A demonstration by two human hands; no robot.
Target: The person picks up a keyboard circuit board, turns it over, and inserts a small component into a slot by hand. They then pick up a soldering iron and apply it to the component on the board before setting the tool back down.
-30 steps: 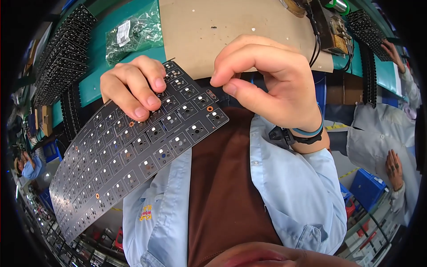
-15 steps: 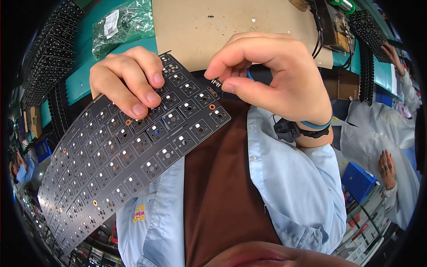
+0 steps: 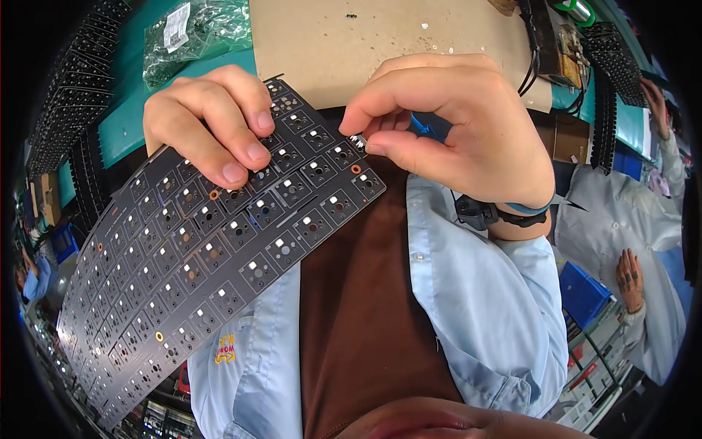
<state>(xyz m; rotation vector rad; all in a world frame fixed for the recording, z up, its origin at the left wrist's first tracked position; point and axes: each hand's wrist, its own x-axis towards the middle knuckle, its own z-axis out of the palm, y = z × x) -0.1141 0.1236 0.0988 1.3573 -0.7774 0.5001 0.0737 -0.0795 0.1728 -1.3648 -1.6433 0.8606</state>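
A black keyboard circuit board (image 3: 219, 241) with rows of square key outlines slants from the upper middle to the lower left. My left hand (image 3: 208, 124) grips it by its upper edge, fingers lying over the face, thumb hidden behind. At the board's right edge, my right hand (image 3: 453, 124) pinches a small pin connector (image 3: 357, 144) between thumb and forefinger. Its pale metal pins show beside the board's edge; whether it is seated in the board I cannot tell. A black band with a dark module (image 3: 479, 212) is on my right wrist.
Beyond my hands lies a tan work sheet (image 3: 314, 44) on a green mat, with a tiny dark part (image 3: 352, 15) on it. A clear plastic bag (image 3: 197, 36) is at the far left. Stacked boards (image 3: 69, 95) rise at left; a co-worker's hand (image 3: 629, 280) shows at right.
The connector in my right hand has turned so its pins show more, and it now meets the board's edge. Board and hands have shifted slightly.
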